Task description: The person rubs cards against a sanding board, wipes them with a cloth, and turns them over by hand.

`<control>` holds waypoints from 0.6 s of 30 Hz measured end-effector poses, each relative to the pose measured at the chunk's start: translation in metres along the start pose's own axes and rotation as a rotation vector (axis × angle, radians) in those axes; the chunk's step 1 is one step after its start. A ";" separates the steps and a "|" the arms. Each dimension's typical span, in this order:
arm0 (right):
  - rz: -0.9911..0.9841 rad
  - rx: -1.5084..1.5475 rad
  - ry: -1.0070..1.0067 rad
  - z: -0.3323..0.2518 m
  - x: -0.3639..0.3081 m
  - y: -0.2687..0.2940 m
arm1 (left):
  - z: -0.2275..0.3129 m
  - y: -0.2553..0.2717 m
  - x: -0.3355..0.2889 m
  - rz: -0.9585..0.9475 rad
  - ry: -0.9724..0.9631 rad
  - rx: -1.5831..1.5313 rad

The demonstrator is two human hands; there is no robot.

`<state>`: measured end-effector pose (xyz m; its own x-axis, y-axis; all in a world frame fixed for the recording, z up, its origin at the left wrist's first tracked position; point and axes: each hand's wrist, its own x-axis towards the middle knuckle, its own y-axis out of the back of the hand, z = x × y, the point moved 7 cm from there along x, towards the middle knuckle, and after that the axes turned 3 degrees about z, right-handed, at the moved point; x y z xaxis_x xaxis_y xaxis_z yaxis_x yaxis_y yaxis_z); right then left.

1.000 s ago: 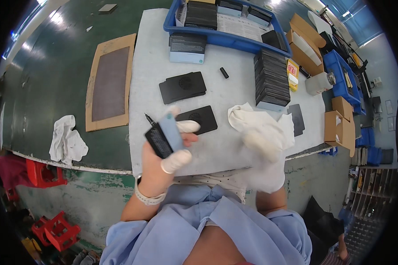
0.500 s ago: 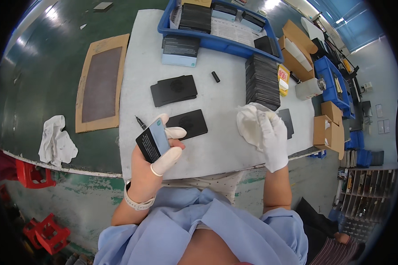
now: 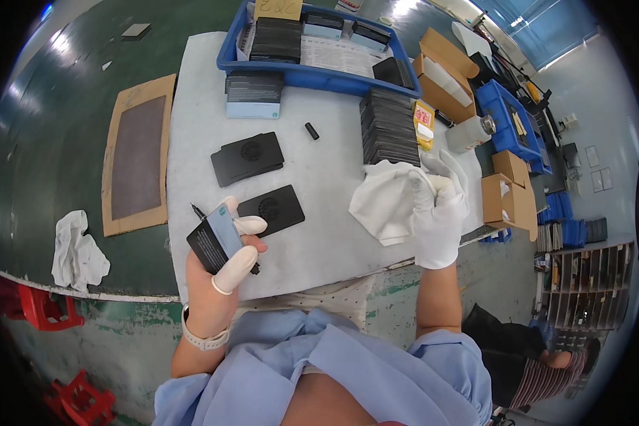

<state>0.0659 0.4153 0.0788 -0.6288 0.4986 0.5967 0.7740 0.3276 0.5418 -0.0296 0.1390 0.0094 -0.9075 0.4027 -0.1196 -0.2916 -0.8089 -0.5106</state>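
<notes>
My left hand (image 3: 215,291), with pale finger cots on thumb and fingers, is closed on a black and light-blue card (image 3: 213,245). A black pen (image 3: 199,212) is also in that hand, its tip poking out past the card's far side. Beside it on the table lies a pair of overlapping black cards (image 3: 280,207), with another small pile of black cards (image 3: 247,159) beyond. My right hand (image 3: 437,231), in a white glove, grips a white cloth (image 3: 383,202) that hangs spread to its left. The cloth is just in front of a long row of dark cards (image 3: 389,129).
A blue bin (image 3: 319,79) of card stacks stands at the far edge, a card pile (image 3: 253,103) before it. A pen cap (image 3: 312,130) lies mid-table. On the right are a yellow packet (image 3: 424,117), bottle (image 3: 470,135) and cartons (image 3: 508,195). Left: cardboard-framed board (image 3: 138,156), crumpled cloth (image 3: 78,250).
The whole view has shifted, moving the table leftward in the picture. The white cloth at my right hand is now more spread out. My left hand still holds the card and pen.
</notes>
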 end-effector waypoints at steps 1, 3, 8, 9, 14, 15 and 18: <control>-0.037 -0.189 0.058 0.003 0.002 0.003 | 0.000 0.002 0.000 0.009 -0.007 0.003; -0.076 -0.380 0.118 0.004 0.005 0.005 | -0.001 0.003 -0.001 0.019 -0.013 0.003; -0.033 0.913 -0.681 0.029 -0.003 0.011 | -0.007 -0.003 0.002 -0.014 0.026 0.016; 0.077 1.048 -0.763 0.025 -0.005 0.007 | -0.008 -0.005 0.002 -0.026 0.029 0.014; -0.145 1.756 -0.519 0.017 0.003 0.010 | -0.011 -0.008 0.000 -0.024 0.049 0.013; -0.345 1.892 -0.477 0.004 0.003 0.011 | -0.010 -0.008 0.001 -0.018 0.042 0.021; -0.531 1.924 -0.332 -0.004 0.000 0.023 | -0.011 -0.008 0.002 -0.032 0.023 0.038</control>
<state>0.0835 0.4194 0.0936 -0.9143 0.1096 0.3899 -0.2475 0.6108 -0.7521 -0.0258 0.1508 0.0043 -0.8904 0.4382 -0.1232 -0.3323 -0.8108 -0.4818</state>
